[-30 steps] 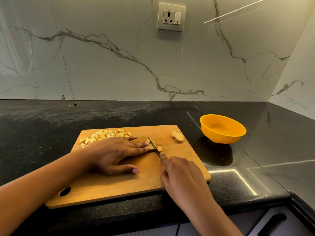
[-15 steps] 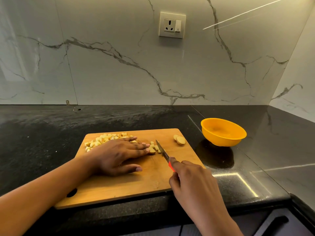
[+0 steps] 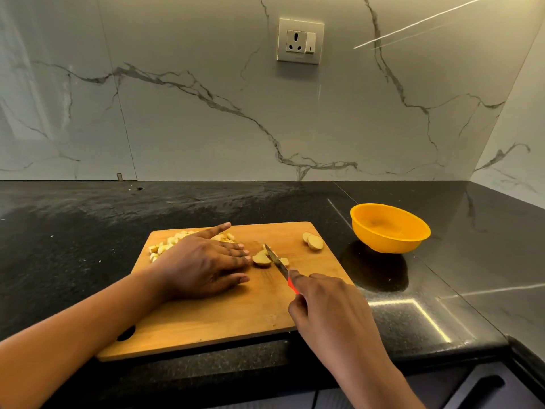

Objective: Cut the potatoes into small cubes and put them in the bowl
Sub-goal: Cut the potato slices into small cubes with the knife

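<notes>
Diced potato cubes point(image 3: 165, 246) sit far left on the cutting board point(image 3: 221, 320). The left hand point(image 3: 203, 267), fingers flat, steadies a potato piece point(image 3: 261, 259) at its fingertips. The right hand point(image 3: 327, 308) grips the knife point(image 3: 275, 261), its blade across the piece. The orange bowl point(image 3: 389, 228) stands right, on a black counter point(image 3: 73, 231) below a marble wall point(image 3: 206, 128).

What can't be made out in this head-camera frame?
- Head view: knife handle, mostly covered by the right hand.
- Head view: cube pile, partly behind the left hand.
- Head view: how deep the blade sits in the potato piece, too small to tell.
</notes>
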### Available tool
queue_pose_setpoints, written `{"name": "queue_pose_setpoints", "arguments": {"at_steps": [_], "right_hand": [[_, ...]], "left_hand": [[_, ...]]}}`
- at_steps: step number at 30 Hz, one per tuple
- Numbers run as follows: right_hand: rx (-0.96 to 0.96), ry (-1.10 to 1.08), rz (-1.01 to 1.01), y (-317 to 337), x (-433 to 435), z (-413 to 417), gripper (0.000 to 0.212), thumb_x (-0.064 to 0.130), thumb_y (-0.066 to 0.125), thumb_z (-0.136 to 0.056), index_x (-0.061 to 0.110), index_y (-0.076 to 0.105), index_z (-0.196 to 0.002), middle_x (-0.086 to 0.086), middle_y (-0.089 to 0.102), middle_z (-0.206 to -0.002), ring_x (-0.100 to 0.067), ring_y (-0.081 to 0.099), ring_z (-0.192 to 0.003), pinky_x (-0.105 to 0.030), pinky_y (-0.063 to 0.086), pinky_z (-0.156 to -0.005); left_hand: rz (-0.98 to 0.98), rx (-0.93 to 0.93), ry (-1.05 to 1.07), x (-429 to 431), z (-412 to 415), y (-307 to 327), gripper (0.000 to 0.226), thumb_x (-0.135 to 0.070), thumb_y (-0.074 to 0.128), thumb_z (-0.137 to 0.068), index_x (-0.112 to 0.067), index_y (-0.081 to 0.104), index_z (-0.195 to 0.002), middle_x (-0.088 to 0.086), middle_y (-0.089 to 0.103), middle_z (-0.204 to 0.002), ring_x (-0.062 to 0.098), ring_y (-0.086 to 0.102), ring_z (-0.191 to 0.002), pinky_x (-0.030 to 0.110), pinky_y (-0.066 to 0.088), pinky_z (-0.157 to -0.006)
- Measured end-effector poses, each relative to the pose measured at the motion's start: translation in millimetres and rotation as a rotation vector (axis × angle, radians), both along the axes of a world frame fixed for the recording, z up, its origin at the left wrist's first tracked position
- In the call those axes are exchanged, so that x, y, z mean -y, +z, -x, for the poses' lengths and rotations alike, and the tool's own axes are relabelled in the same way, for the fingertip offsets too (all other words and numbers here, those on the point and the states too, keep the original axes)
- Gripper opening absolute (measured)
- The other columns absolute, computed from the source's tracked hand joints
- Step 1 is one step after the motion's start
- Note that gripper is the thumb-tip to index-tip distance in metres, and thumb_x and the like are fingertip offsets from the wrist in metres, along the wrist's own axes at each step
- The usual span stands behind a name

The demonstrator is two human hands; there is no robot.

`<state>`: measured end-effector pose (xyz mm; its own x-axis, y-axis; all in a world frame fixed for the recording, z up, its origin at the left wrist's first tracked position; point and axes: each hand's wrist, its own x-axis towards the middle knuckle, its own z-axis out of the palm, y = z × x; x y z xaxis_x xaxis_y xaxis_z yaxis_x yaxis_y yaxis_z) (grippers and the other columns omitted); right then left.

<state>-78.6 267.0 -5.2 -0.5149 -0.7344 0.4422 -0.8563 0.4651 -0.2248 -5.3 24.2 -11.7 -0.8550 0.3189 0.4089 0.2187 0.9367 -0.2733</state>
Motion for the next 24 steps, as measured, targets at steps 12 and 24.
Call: {"name": "queue_pose_setpoints", "arguments": {"at_steps": [12, 24], "right_hand": [[0.047, -0.001, -0.005, 1.5, -1.0, 6.0, 0.049, 0.035, 0.040, -0.097, 0.034, 0.032, -0.145, 0.011, 0.056, -0.096, -0.008, 0.053, -0.085, -0.022, 0.044, -0.069], [0.040, 0.022, 0.026, -2.2, -1.6, 4.4, 0.049, 0.035, 0.039, -0.098, 0.034, 0.030, -0.146, 0.014, 0.056, -0.100, -0.006, 0.054, -0.086, -0.020, 0.044, -0.070]], "left_hand": [[-0.048, 0.007, -0.009, 2.7, 2.5, -3.3, 0.046, -0.050, 0.029, -0.099, -0.026, 0.059, -0.124, -0.010, 0.060, -0.125, -0.003, 0.048, -0.120, 0.052, 0.013, -0.109], [-0.095, 0.162, -0.055, 4.9, 1.4, -1.4, 0.050, -0.059, 0.024, -0.098, -0.032, 0.039, -0.138, -0.010, 0.040, -0.143, 0.000, 0.030, -0.135, 0.043, 0.002, -0.113]]}}
